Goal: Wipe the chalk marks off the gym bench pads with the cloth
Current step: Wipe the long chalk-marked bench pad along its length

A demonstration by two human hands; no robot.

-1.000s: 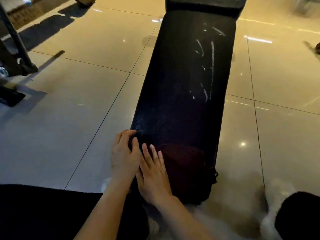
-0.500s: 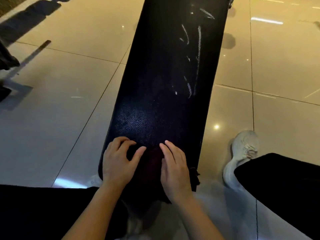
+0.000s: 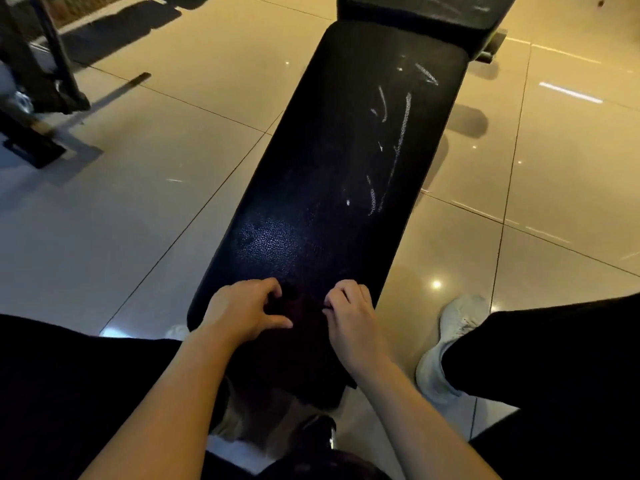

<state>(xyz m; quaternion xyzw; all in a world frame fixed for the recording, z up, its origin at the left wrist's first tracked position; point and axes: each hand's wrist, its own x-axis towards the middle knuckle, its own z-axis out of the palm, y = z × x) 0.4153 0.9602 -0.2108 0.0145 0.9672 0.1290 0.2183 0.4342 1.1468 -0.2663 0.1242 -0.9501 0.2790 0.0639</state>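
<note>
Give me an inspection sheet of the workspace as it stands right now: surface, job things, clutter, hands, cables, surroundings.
Surface: black bench pad, textured, running away from the person; a second pad beyond it.
Job's things: chalk marks on the pad's far right half, faint marks on the second pad too; dark reddish cloth at the near end.
Clutter: nothing seen.
Hands: left hand and right hand both have curled fingers gripping the cloth, side by side.
Cables: nothing seen.
Surroundings: glossy tiled floor; white shoe right of the bench; dark equipment frame at far left.
</note>
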